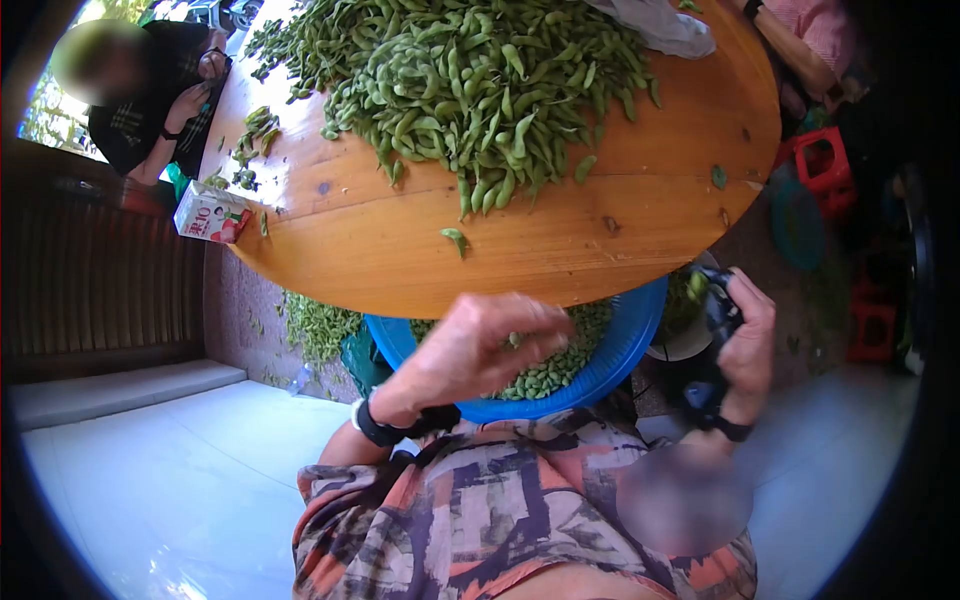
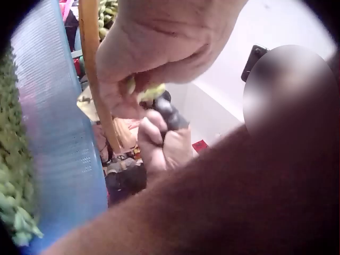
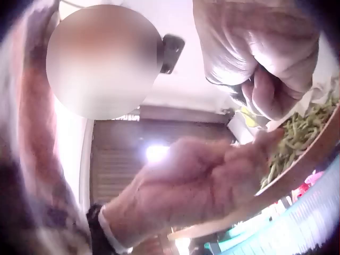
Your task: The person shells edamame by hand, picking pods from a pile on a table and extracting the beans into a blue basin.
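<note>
My left hand (image 1: 490,340), blurred by motion, hangs over a blue basin (image 1: 645,320) of shelled green beans (image 1: 560,365). Its fingers and thumb arch loosely with a gap between them. To the right, beside the basin, my right hand (image 1: 752,345) has its fingers curled, and a green soybean pod (image 1: 697,286) shows at its fingertips. A glossy black piece (image 1: 722,310) lies along thumb and fingers there; I cannot tell whether it is a tool or a finger cover. Curled fingers of that hand also show in the right wrist view, with the left hand (image 3: 196,186) lower down.
A big heap of soybean pods (image 1: 470,90) covers the back of the wooden table (image 1: 400,260). One loose pod (image 1: 455,241) lies nearer me. A drink carton (image 1: 210,215) stands at the left edge. Two other people sit across. A pale bucket (image 1: 685,345) stands right of the basin; red stools (image 1: 825,165) stand beyond.
</note>
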Motion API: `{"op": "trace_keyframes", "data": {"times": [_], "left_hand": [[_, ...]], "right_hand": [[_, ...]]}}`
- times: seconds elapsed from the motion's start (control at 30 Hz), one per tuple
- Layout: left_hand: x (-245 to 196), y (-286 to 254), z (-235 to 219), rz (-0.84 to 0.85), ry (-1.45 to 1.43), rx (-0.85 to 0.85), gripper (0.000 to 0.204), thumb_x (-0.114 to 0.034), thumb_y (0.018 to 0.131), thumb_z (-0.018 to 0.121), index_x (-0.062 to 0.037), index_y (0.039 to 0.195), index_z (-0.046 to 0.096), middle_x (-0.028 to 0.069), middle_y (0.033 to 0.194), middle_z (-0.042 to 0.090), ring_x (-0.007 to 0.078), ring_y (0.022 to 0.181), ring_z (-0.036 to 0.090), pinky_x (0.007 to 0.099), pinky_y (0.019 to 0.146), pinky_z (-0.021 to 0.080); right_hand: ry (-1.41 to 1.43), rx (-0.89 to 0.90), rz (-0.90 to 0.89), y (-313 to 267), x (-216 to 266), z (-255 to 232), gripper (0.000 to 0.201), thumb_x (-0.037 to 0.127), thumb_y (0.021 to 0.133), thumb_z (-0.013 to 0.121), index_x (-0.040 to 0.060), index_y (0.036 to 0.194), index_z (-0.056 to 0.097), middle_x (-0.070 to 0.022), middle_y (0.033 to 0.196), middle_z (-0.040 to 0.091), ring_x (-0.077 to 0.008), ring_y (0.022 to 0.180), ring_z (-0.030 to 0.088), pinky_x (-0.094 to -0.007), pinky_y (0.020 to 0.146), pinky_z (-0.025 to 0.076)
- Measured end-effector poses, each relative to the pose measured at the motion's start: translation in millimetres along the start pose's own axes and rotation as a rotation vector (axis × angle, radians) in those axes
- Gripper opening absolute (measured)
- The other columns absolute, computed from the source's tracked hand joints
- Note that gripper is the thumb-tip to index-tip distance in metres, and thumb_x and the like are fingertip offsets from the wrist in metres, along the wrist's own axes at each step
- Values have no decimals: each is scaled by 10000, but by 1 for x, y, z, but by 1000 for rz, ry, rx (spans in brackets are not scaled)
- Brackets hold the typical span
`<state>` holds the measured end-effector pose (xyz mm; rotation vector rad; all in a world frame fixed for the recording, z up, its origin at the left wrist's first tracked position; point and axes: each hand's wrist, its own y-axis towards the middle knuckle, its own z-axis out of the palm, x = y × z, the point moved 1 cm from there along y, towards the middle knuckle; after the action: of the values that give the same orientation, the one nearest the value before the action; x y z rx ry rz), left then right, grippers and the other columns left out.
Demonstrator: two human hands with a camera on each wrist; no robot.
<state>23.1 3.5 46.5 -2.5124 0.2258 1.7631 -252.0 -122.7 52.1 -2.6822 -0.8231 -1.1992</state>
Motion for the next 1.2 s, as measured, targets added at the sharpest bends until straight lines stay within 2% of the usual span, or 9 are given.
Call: {"op": "trace_keyframes", "data": {"times": [0.1,0.13,0.23,0.5,0.57,0.7,0.83,1.07,1.2], "left_hand": [[13,12,-32,-15,482,-476,91,18,818,614,15,889,671,130,883,705,223,777,694,305,688,535],[22,19,-42,-59,540,-547,101,-51,821,648,-11,915,649,156,855,621,368,774,624,399,692,520],[45,31,-54,17,946,-670,96,-35,804,671,4,891,658,133,800,602,251,684,640,362,592,490],[39,18,-47,-246,388,-724,135,2,820,656,-20,948,621,72,846,642,196,710,642,296,659,506],[31,12,-28,-83,-199,-630,144,49,828,662,-13,950,620,7,825,645,80,715,607,224,648,479],[25,5,-1,-119,-412,-544,101,33,852,681,-1,928,624,27,770,642,75,658,595,209,545,457],[26,3,13,-168,-492,-572,99,31,872,670,0,955,627,-19,778,626,33,705,561,186,607,454],[28,0,27,-55,-414,-590,114,58,864,663,15,952,604,32,808,646,83,705,615,211,606,489],[30,1,29,45,-286,-616,144,79,857,659,24,978,604,38,860,646,85,721,611,217,640,505]], "right_hand": [[-153,44,61,-13,-19,-25,341,-61,689,480,-42,998,622,-196,782,572,-301,695,571,-328,650,441],[-153,44,58,-15,-22,-27,341,-61,689,480,-42,998,622,-196,782,572,-301,695,571,-328,650,441],[-205,-32,84,-13,-26,-24,358,-67,702,478,-31,1028,621,-208,778,581,-324,692,570,-329,659,449],[316,35,-100,18,32,61,375,-57,774,503,19,1104,664,-121,768,611,-208,692,601,-301,677,472],[606,184,0,24,43,83,330,13,862,506,18,1160,646,-53,775,631,-124,682,582,-254,645,460],[967,427,224,35,56,107,326,77,903,537,-3,1208,619,45,718,562,-29,595,494,-193,533,389],[1151,506,282,33,53,116,311,93,891,568,-5,1181,622,80,652,503,4,539,445,-172,475,344],[976,384,210,30,51,111,180,83,885,559,-1,1026,631,67,646,495,1,546,448,-177,476,340],[1149,530,235,31,45,103,184,64,888,534,9,1030,638,57,656,497,-11,556,463,-187,492,356]]}}
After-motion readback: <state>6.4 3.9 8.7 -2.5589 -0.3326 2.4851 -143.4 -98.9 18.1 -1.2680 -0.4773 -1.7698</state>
